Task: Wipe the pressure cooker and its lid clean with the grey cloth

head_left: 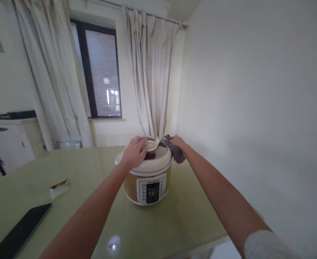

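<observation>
A white and gold electric pressure cooker (pixel 147 176) stands upright on the green table (pixel 191 219), its dark control panel facing me. My left hand (pixel 134 153) lies on the left part of the lid, fingers stretched towards the raised lid handle (pixel 152 144). At the back right of the lid, my right hand (pixel 178 142) is closed on a dark purplish-grey cloth (pixel 176 151). The cloth touches the lid's rim and hangs down over the cooker's right side. Part of the lid is hidden behind my left hand.
On the left of the table lie a dark flat tablet-like object (pixel 20 230) and a small white and brown packet (pixel 59 189). A white cabinet (pixel 11 142) stands beyond the table's left edge. The white wall (pixel 242 108) rises close on the right, and curtains (pixel 153 72) hang behind.
</observation>
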A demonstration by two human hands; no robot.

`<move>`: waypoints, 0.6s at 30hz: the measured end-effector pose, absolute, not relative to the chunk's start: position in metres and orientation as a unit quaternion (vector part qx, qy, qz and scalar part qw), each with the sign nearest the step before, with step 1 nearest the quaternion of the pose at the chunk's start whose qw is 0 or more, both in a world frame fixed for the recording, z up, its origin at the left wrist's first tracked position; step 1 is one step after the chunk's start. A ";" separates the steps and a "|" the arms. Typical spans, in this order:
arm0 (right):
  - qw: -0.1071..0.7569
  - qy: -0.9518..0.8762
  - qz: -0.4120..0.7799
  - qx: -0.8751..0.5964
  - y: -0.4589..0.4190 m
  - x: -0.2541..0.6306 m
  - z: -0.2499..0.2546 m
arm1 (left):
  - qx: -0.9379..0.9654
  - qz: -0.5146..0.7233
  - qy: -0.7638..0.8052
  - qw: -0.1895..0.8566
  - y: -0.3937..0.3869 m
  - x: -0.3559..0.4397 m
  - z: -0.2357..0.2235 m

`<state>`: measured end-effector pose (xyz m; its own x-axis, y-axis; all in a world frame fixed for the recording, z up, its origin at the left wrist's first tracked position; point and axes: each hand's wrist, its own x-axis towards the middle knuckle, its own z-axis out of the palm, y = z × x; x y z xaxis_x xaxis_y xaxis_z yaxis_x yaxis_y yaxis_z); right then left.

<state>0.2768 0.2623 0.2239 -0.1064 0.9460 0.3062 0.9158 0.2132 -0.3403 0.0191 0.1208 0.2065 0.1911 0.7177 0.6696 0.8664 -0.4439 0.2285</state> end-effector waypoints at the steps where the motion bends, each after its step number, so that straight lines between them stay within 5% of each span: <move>1: 0.234 -0.739 0.031 -0.631 0.261 0.274 0.225 | -0.765 -0.369 -0.518 0.100 0.121 0.019 0.206; 13: 0.386 -0.830 -0.080 -0.395 0.118 0.259 0.199 | -0.758 -0.407 -0.506 0.062 0.124 0.018 0.207; 18: 0.377 -0.760 -0.031 -0.529 0.139 0.261 0.208 | -0.746 -0.451 -0.489 -0.013 0.122 0.017 0.210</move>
